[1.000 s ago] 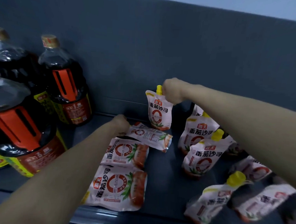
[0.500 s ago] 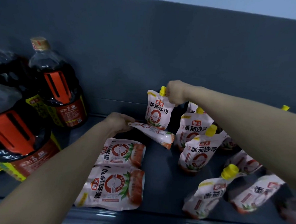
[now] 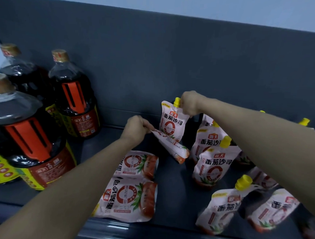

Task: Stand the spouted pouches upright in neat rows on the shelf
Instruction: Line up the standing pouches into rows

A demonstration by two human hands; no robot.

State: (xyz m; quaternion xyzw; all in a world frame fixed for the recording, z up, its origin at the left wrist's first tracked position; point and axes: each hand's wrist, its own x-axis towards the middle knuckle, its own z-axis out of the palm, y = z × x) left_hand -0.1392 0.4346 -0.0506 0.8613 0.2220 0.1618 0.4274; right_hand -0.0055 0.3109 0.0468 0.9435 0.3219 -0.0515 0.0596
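Note:
White-and-red spouted pouches with yellow caps lie and stand on a dark shelf (image 3: 170, 195). My right hand (image 3: 190, 104) pinches the top corner of an upright pouch (image 3: 172, 122) standing against the back wall. My left hand (image 3: 136, 127) grips the spout end of a tilted pouch (image 3: 172, 145), its bottom end pointing down to the right, raised off the shelf. Two pouches lie flat under my left forearm, one behind (image 3: 137, 165) and one in front (image 3: 130, 200). Upright pouches (image 3: 212, 167) stand to the right, partly hidden by my right arm.
Three large dark sauce bottles with orange handles stand at the left, the nearest (image 3: 25, 143) and one at the back (image 3: 73, 98). Two pouches lean at the front right (image 3: 221, 207). The shelf's front lip (image 3: 149, 231) runs along the bottom. A grey back wall rises behind.
My left hand has lifted the spout end of the flat pouch, tilting it up off the shelf. My right hand stays on the upright pouch at the back.

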